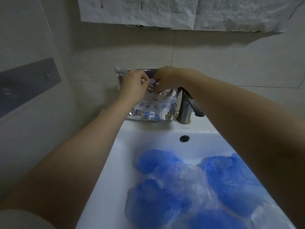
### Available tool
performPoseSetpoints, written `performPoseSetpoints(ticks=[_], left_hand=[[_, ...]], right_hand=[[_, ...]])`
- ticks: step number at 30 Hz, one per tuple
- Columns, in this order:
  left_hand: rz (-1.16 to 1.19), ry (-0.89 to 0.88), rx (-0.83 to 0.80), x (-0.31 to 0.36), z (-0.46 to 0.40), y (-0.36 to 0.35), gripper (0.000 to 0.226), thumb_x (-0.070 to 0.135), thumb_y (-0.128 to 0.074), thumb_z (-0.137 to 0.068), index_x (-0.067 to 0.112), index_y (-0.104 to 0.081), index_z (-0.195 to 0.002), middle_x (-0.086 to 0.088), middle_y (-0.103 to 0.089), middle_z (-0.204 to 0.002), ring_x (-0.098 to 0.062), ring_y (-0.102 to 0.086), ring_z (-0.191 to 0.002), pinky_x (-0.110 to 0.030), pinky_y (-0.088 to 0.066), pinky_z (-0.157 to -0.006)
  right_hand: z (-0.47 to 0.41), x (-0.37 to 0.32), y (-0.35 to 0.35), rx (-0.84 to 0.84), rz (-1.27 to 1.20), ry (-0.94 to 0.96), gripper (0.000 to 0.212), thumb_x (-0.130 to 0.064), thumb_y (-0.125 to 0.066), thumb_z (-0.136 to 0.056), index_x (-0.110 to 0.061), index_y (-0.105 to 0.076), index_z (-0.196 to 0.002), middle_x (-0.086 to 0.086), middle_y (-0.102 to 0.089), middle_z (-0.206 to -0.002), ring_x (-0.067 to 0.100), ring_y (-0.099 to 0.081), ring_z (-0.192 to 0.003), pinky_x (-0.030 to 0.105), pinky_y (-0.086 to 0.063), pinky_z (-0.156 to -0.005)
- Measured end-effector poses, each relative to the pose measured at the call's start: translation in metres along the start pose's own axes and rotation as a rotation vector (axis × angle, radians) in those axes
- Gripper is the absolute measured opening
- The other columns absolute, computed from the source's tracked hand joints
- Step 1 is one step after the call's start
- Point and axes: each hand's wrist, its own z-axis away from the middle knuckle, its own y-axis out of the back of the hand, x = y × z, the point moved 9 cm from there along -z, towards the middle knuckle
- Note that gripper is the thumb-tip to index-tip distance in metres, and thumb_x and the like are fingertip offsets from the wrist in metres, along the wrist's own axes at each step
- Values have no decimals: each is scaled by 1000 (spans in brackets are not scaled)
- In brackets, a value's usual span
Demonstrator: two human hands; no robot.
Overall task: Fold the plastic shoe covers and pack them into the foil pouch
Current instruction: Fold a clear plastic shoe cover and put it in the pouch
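Standing upright on the back ledge of a white washbasin [105, 164], a silver foil pouch [155, 107] leans against the tiled wall [214, 63], just left of a metal faucet [185, 108]. The pouch has small printed icons across its front, and blue material shows through a clear patch near its bottom edge. Both of the person's bare arms reach forward over the basin to the pouch's top edge. The left hand [132, 84] has its fingers curled in a pinching grip on the upper rim of the pouch. The right hand [166, 78] sits just beside it, fingers bent downward and also pinching the rim, so the two hands nearly touch at the pouch mouth. Whether anything else is held between the fingers cannot be told. Lower down, in the bowl of the basin, lies a loose heap of crumpled blue plastic shoe covers [227, 179], with a clear, paler plastic piece [183, 177] lying across the middle of them. A dark round overflow hole [184, 138] marks the basin's back wall. Wrinkled printed paper sheets [165, 12] hang on the wall above.
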Motion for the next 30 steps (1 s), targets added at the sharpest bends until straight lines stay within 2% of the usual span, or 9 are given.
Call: performPoseSetpoints(ticks=[2,4,7,10,13,19,23,26,30], left_hand=[[41,17,45,-6,0,1,21,8,-60,-85,9,-60,-106,-15,-54,-121,-30,-55,-108,-39,-42,-98],[37,-41,2,-2,11,-6,60,8,-68,-80,9,-41,-134,-19,-25,-146,-37,-31,-134,-42,-29,-111],[-91,-133,-47,-1,44,-24,88,14,-82,-65,17,-30,-136,-23,-15,-146,-40,-23,-136,-46,-34,-108],[-232,-47,-116,-13,57,-36,77,17,-81,-68,5,-36,-129,-19,-26,-137,-38,-32,-127,-50,-43,-96],[-343,42,-176,-26,52,-43,64,13,-73,-76,3,-39,-130,-19,-27,-133,-37,-34,-123,-48,-42,-96],[-464,45,-188,-30,58,-53,41,5,-58,-84,3,-43,-123,-20,-32,-130,-39,-40,-115,-47,-39,-92],[-355,88,-101,-28,73,-39,45,14,-61,-84,9,-44,-126,-18,-32,-136,-38,-36,-123,-44,-34,-97],[-263,120,-121,-20,90,-32,51,18,-60,-84,12,-42,-131,-15,-24,-145,-35,-30,-129,-43,-29,-104],[-159,104,-133,1,110,-26,46,9,-58,-82,7,-47,-127,-15,-27,-142,-34,-31,-129,-36,-27,-104]], right_hand=[[7,9,15,132,-6,-5,25,-20,-58,-89,-4,-62,-108,11,-57,-91,22,-49,-78,24,-32,-55],[13,20,23,211,-13,-41,22,-14,-54,-90,-2,-60,-108,16,-57,-93,24,-48,-79,26,-33,-65],[19,29,26,270,-91,-73,23,-15,-46,-95,-1,-59,-108,20,-60,-105,25,-49,-84,26,-30,-69],[21,26,25,309,-215,-73,26,-19,-43,-97,-2,-55,-112,16,-59,-107,22,-47,-86,26,-31,-70],[20,27,18,344,-197,-127,25,-17,-45,-95,-6,-52,-116,15,-59,-114,30,-54,-100,33,-40,-79],[56,14,18,446,-158,-35,39,-11,-49,-92,-9,-46,-131,13,-47,-133,31,-43,-120,39,-37,-98],[116,-21,14,558,-90,146,29,-8,-47,-89,-11,-59,-116,12,-55,-122,31,-50,-110,42,-45,-85],[148,-47,-29,370,-131,280,20,-11,-46,-90,-10,-61,-104,13,-63,-102,31,-57,-91,40,-47,-74],[160,-27,-136,-126,-22,25,45,-38,-53,-91,-9,-46,-124,14,-53,-124,31,-49,-113,38,-42,-91]])
